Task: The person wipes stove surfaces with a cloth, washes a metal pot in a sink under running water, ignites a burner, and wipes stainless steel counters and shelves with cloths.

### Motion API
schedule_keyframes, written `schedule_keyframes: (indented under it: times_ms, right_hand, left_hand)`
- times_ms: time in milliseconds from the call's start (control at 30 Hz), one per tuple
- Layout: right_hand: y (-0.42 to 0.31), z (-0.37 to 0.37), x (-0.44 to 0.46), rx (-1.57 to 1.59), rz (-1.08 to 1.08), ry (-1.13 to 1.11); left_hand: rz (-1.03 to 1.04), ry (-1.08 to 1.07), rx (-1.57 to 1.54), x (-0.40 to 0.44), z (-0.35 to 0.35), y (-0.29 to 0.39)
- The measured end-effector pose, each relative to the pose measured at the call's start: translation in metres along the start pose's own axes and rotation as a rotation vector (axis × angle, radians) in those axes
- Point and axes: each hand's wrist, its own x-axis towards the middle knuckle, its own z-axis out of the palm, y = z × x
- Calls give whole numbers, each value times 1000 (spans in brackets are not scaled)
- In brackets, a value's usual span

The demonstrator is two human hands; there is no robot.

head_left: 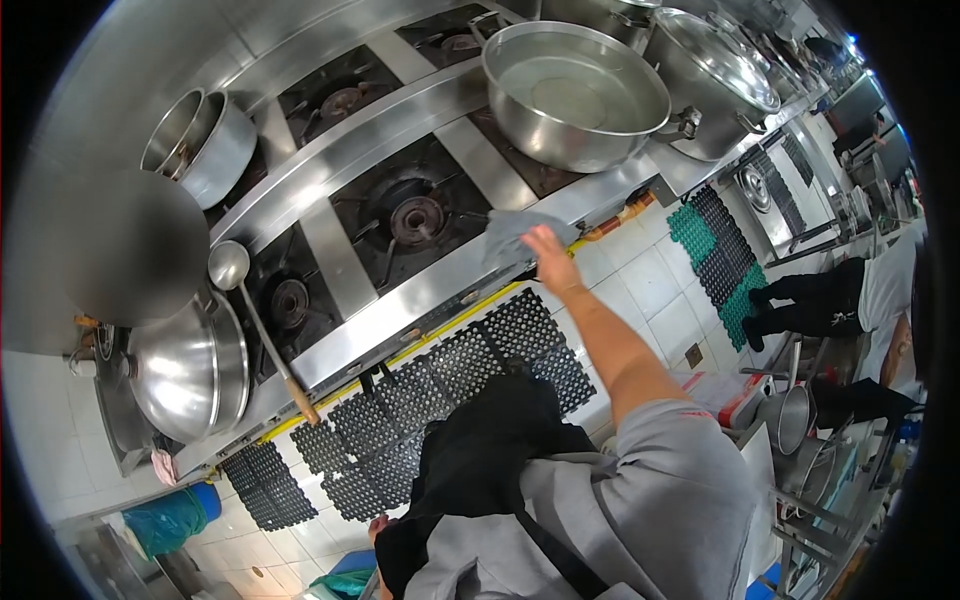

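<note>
My right hand reaches out to the stove's front edge and holds a grey cloth, which lies against the steel beside the middle front burner. Below and behind the cloth, my bare forearm comes out of a grey sleeve. My left hand hangs low beside the black apron; only a small part of it shows, and its fingers cannot be made out. A wide steel pot with clear liquid stands on the stove just past the cloth.
On the left are a long-handled ladle with its handle over the stove edge, a domed steel lid and two nested pots. A lidded pot stands at upper right. Black mats cover the floor. People stand at far right.
</note>
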Motion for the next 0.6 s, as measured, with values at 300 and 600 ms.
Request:
schedule_keyframes:
  times_ms: [300, 600]
  right_hand:
    - [266, -178, 37, -440, 915, 70]
    - [129, -158, -18, 216, 732, -641]
  left_hand:
    - [125, -120, -132, -112, 71, 88]
    - [-178, -64, -15, -173, 114, 5]
